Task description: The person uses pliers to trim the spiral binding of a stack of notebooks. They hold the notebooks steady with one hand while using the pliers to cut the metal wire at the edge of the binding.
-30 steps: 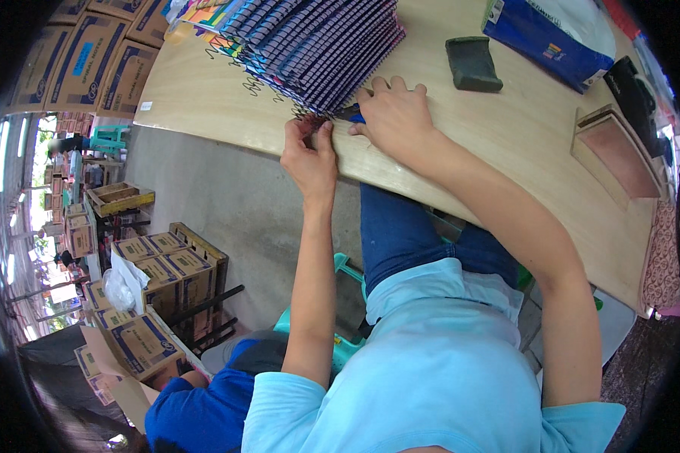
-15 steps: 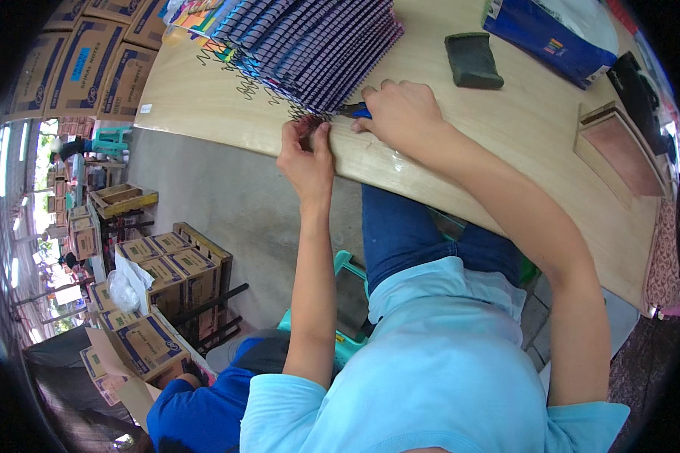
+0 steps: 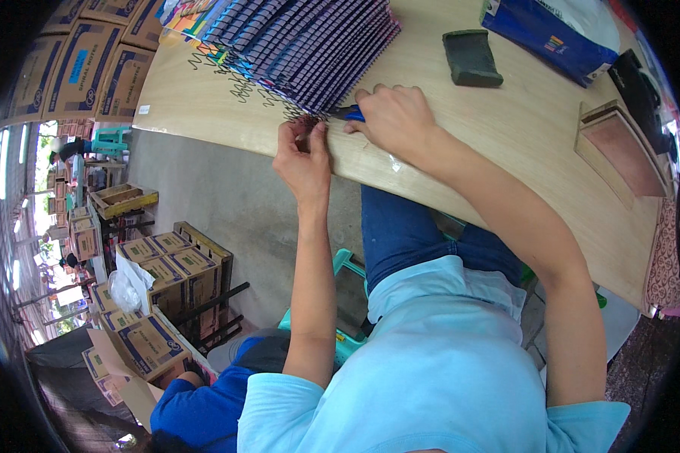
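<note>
A stack of spiral notebooks (image 3: 310, 53) with dark coil bindings lies at the far side of the table. Squiggly loose ends of spiral wire (image 3: 242, 89) stick out along its left lower edge. At the nearest corner of the stack, my left hand (image 3: 304, 162) is closed, fingers and thumb pinching a dark reddish bunch of coil wire. From the right, my right hand (image 3: 397, 117) grips blue-handled pliers (image 3: 349, 113). Their dark jaws meet the same corner, close to my left fingertips; the exact contact is too small to see.
On the table (image 3: 506, 143) lie a dark curved block (image 3: 472, 58), a blue-and-white package (image 3: 551, 38) and a wooden holder (image 3: 623, 147). Cardboard cartons (image 3: 83, 68) are stacked at left. A person in a blue shirt (image 3: 211, 411) is close beside me at lower left.
Both hands and the pliers have shifted slightly left in the picture, along with the notebooks. The grips look the same.
</note>
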Available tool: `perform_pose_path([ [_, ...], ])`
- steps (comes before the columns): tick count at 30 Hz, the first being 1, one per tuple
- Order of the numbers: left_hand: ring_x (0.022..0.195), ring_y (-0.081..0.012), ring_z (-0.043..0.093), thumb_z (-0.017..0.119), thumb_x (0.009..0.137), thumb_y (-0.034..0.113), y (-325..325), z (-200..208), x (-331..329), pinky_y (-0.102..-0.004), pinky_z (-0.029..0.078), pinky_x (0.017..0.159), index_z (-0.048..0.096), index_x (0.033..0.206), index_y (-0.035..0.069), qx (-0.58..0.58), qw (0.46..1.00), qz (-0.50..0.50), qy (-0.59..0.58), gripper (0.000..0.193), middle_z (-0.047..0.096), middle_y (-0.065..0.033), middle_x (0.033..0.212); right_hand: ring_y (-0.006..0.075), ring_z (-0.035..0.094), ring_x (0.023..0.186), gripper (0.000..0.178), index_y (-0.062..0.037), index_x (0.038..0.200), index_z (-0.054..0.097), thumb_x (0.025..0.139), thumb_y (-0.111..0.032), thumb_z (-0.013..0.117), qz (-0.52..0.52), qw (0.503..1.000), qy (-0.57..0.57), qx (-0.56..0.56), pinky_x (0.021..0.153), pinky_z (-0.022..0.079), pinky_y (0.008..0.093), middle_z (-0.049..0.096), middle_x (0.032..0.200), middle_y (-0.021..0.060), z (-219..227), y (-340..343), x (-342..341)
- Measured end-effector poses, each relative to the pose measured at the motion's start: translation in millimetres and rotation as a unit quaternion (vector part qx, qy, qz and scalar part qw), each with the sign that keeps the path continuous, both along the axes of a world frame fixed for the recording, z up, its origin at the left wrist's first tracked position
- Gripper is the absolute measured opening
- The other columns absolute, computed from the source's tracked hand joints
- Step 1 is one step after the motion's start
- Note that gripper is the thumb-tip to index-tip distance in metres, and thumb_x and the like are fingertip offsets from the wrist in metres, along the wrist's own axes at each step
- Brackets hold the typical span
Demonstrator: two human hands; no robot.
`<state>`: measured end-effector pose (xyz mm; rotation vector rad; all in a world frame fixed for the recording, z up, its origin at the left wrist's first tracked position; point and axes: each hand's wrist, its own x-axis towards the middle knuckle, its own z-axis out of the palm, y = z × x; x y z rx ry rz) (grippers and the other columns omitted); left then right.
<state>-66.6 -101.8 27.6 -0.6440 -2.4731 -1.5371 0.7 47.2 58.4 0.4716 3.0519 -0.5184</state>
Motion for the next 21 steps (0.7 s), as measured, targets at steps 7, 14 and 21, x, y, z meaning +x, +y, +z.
perform_pose_path([
  [7,0.080,-0.0122,0.065,0.069,0.084,0.003,-5,-8,-6,-0.0252,0.052,0.070,0.062,0.098,-0.005,0.037,0.999,-0.021,-0.004,0.017,0.069,-0.0105,0.090,0.0272,0.060,0.098,0.052,-0.0082,0.106,0.063,0.079,-0.052,0.065,-0.034,0.991,0.096,0.089,0.075,0.050,0.0473,0.061,0.104,0.0091,0,-6,12],
  [14,0.084,-0.0145,0.066,0.065,0.087,0.000,-8,-5,-8,-0.0257,0.054,0.075,0.061,0.102,-0.007,0.060,0.997,-0.042,-0.026,0.017,0.068,-0.0113,0.094,0.0270,0.058,0.102,0.053,-0.0091,0.108,0.062,0.078,-0.052,0.066,-0.038,0.989,0.108,0.092,0.077,0.049,0.0492,0.060,0.105,0.0091,1,-11,12],
  [21,0.084,-0.0141,0.066,0.066,0.087,0.001,-9,-8,-10,-0.0255,0.055,0.074,0.063,0.101,-0.007,0.067,0.996,-0.046,-0.031,0.018,0.068,-0.0119,0.095,0.0272,0.059,0.101,0.050,-0.0081,0.107,0.063,0.079,-0.050,0.067,-0.032,0.991,0.110,0.072,0.077,0.049,0.0494,0.061,0.107,0.0107,1,-19,8],
])
